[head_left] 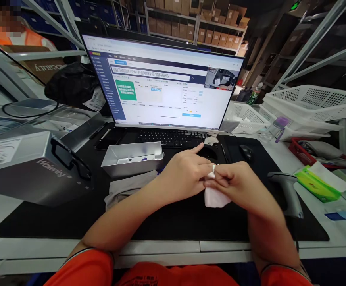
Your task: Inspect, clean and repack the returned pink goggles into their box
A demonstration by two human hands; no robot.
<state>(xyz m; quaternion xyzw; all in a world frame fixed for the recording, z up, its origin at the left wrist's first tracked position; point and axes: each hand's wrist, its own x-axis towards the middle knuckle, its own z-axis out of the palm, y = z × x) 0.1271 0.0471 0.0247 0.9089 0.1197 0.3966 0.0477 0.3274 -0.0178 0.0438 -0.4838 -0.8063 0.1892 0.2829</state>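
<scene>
My left hand (185,172) and my right hand (238,182) meet above the black desk mat (72,214), both pinching a small white label or paper slip (214,196). The slip hangs down between the fingers. My left index finger sticks out toward the keyboard (170,137). A laptop screen (164,83) showing a form page stands behind the hands. A shallow silver tray (133,157) lies just left of my left hand, with a grey flat bag (125,188) in front of it.
A grey box marked Wolening (27,171) sits at the left. A barcode scanner (287,190) lies right of my hands, with a mouse (246,153) behind it. White perforated baskets (306,103) stand at the right. A green packet (316,184) lies near them. Another person in orange sits at far left.
</scene>
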